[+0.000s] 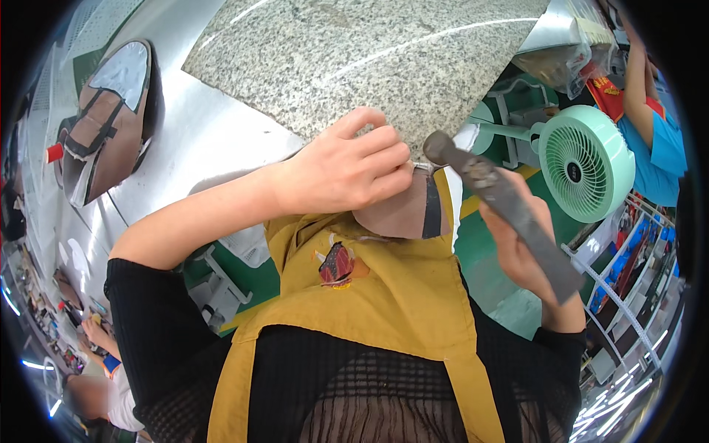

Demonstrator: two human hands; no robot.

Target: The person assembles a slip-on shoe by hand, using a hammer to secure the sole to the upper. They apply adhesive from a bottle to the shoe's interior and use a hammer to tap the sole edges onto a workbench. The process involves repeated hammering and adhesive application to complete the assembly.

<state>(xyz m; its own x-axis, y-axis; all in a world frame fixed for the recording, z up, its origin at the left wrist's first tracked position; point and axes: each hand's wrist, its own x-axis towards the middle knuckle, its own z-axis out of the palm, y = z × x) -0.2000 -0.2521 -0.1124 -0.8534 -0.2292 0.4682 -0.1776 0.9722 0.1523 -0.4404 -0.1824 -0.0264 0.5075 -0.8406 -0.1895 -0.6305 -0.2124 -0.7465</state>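
My left hand [353,166] is closed, its curled fingers pressing a brown leather piece [395,210] with a dark stripe against the near edge of a speckled stone slab [369,66]. The piece hangs toward my apron, with white material along its right side. Part of it is hidden under the fingers. My right hand [509,251] grips a dark metal hammer [517,210]. The hammer's rounded end is just right of my left fingers, close to the slab's edge. My palm and the hammer's handle are mostly hidden behind the metal.
Brown stacked leather pieces [103,140] lie on the metal tabletop [199,118] at left, beside a red-ended roll [54,153]. A green fan [583,166] stands at right, near a metal rack [628,310]. Other people are at far right and lower left.
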